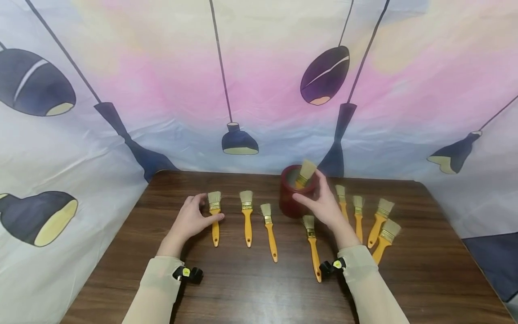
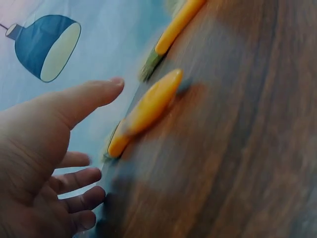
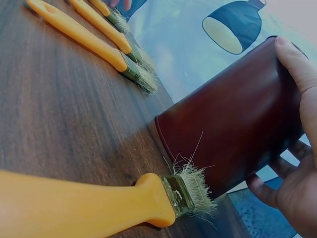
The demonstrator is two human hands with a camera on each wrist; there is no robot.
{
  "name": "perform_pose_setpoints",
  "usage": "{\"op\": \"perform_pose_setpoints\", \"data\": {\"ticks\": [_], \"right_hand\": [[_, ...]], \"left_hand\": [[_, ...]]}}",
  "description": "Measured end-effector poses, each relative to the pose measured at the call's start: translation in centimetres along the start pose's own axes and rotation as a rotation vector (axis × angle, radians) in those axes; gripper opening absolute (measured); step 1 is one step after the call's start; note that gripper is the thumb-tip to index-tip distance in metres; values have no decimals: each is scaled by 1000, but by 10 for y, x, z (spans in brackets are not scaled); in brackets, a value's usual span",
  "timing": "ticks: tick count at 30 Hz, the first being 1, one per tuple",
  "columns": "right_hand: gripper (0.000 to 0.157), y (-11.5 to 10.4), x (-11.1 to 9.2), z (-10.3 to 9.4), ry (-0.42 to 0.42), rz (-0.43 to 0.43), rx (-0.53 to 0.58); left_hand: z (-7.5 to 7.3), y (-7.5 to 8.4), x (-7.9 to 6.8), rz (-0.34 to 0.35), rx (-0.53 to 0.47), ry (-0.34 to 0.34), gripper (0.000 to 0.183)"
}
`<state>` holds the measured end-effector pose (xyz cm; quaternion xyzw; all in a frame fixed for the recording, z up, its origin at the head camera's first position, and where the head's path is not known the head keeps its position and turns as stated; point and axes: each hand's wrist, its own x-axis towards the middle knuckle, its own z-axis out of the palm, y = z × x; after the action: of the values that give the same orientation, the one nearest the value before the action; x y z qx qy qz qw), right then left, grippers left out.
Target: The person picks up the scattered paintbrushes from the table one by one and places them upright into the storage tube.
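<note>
My left hand [image 1: 194,219] is beside a paintbrush [image 1: 216,225] with a yellow handle and pale bristles, its thumb reaching over the handle. In the left wrist view its fingers are spread, apart from the brush [image 2: 148,109]. At the back of the table stands a dark red cup [image 1: 292,204]; one paintbrush [image 1: 305,175] leans inside it, bristles up. My right hand [image 1: 327,206] is at the cup's right side. The right wrist view shows its thumb over the rim of the cup [image 3: 233,124] and its fingers extended on the far side, with no brush between them.
Two paintbrushes, a wide one [image 1: 247,220] and a narrower one [image 1: 270,234], lie left of the cup. Another brush [image 1: 313,247] lies before it, below the right hand. Several more, including a wide one [image 1: 386,238], lie to the right. A printed cloth [image 1: 267,81] hangs behind the table.
</note>
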<state>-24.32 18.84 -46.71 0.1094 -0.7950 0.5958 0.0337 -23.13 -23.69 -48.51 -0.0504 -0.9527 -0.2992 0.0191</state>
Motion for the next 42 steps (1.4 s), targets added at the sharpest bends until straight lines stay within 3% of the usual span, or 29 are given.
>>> {"op": "perform_pose_setpoints", "data": {"ticks": [7,16,23,32,42], "right_hand": [[108,2,1,2,5,-3,-7],[108,4,2,-1,3,2,-6],[107,3,2,-1,1,-4,8],[107,1,0,-1,8,6,-1],[108,1,-1,-1,1,13,3]], "left_hand": [[-3,-5,-2,-10,29,-62,92],[-3,-4,-1,12,41,-67,67],[-4,0,0,23,35,-43,46],[-3,0,1,33,22,-15,38],[0,3,3,42,-154,90,35]]}}
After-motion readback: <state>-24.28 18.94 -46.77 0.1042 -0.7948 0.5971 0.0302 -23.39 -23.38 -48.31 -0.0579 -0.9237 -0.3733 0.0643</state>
